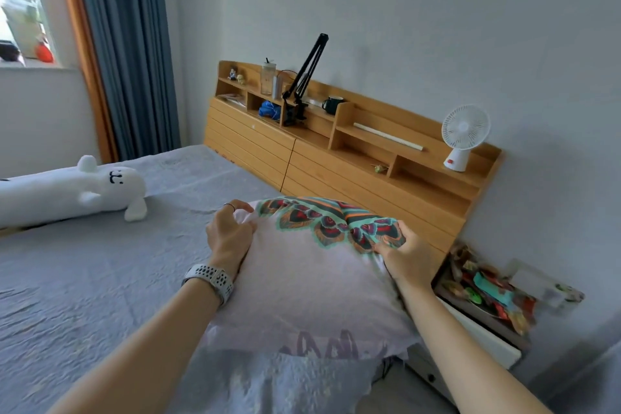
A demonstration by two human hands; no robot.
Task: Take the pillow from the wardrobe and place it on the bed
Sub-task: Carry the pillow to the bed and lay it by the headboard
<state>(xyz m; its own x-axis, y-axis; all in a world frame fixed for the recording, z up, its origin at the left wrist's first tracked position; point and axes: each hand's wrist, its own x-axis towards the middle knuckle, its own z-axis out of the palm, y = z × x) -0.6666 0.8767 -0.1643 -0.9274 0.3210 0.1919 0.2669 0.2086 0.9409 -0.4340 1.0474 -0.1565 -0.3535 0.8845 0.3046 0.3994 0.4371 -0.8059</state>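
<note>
Bed [84, 279]: grey cover bare across the middle, open room toward the far side, where a white plush toy [67, 191] lies. Pillow [302, 279] sits at the head-end corner, against the wooden headboard [336, 178]. Pale lilac, peacock-feather band on its far edge. Left hand [228, 232] pinches its far-left corner; right hand [408, 255] grips the patterned right edge, fingers closed on cloth.
</note>
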